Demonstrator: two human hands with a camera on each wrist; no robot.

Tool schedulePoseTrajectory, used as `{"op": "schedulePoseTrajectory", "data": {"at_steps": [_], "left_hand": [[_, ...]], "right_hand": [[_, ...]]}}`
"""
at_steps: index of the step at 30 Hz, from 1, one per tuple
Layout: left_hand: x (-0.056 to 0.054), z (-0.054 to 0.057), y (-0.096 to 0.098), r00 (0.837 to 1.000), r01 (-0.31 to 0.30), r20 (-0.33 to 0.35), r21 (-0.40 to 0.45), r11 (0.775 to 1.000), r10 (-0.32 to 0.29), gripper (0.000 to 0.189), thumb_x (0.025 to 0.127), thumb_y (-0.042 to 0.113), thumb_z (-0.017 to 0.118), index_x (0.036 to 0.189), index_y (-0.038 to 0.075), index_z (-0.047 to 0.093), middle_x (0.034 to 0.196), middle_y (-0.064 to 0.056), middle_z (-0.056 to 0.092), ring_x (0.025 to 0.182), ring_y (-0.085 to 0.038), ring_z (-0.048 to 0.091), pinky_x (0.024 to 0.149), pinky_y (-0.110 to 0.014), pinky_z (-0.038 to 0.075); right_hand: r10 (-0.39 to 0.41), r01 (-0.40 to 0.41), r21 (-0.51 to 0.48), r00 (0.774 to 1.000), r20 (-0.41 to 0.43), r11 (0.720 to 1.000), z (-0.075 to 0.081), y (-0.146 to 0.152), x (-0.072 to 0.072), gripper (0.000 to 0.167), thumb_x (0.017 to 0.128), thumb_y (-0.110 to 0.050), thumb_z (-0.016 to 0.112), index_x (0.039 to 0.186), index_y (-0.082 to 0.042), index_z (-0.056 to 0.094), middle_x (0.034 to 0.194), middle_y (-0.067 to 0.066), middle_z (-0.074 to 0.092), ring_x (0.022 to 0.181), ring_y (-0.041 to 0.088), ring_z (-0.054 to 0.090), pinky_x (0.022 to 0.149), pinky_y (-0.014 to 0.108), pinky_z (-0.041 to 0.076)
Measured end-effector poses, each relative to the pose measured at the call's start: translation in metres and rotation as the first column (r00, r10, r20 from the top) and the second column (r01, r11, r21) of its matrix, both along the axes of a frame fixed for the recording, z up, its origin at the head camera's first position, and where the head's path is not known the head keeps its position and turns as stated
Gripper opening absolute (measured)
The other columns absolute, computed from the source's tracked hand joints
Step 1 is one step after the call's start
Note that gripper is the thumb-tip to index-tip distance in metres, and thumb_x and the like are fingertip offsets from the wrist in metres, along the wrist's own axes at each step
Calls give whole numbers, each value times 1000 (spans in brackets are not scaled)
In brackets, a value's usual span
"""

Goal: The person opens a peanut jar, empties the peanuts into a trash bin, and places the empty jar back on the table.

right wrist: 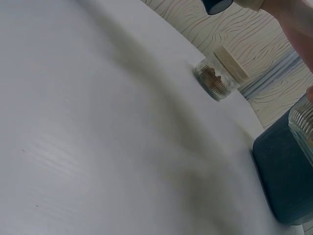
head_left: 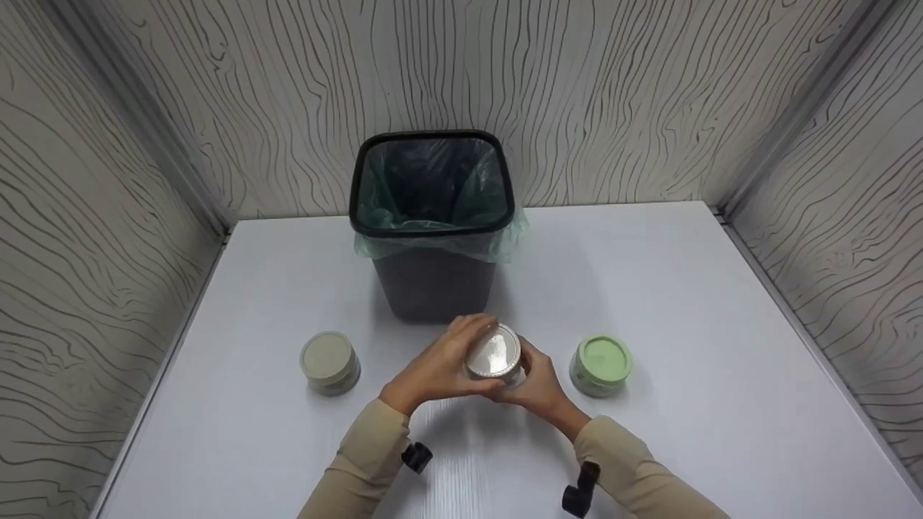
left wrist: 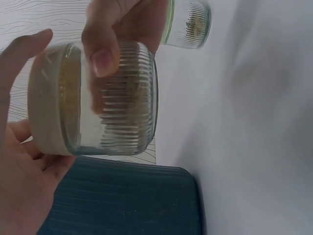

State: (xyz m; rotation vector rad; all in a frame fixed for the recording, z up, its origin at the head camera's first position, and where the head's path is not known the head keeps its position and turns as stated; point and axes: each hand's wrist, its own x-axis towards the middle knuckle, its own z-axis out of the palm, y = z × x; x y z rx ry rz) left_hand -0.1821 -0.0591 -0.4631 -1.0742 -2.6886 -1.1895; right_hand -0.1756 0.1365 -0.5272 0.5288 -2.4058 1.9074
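Both hands hold one glass jar above the white table, in front of the bin. Its pale lid faces up toward the head camera, and ribbed glass with something brownish inside shows in the left wrist view. My left hand curves around the lid end, thumb on the near side. Lower down, my right hand grips the glass body, its thumb pressed on the ribs. Only a sliver of the held jar appears at the right wrist view's edge.
A grey-lidded jar with brown pieces inside stands on the table at left. Another jar with a green lid stands at right. Behind the hands is a dark bin with a green liner, near the wood-patterned wall.
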Motion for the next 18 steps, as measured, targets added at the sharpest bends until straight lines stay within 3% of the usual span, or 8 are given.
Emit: {"op": "schedulePoseTrajectory", "data": {"at_steps": [6,11,18], "left_hand": [[-2,0,-6,997,64,50,10,998,-65,81,76,29,77,145,8,39,148,-11,43,140,-28,40,113,-47,44],[-2,0,-9,993,63,97,17,998,-64,81,77,25,76,146,7,37,150,-11,42,142,-28,38,114,-46,43],[-2,1,-8,991,60,114,46,997,-65,82,78,25,76,146,3,36,151,-12,42,143,-28,39,117,-44,40]], "right_hand": [[48,-47,26,998,-29,999,-1,4,-1,85,63,-7,87,136,9,46,132,25,57,115,-8,52,101,11,45],[74,-73,25,997,-27,997,1,4,-1,83,64,-9,88,136,3,48,132,20,58,116,-6,53,102,14,47],[76,-76,4,996,-42,997,2,5,-1,84,62,-6,87,135,5,47,132,21,58,117,-7,53,101,12,46]]}}
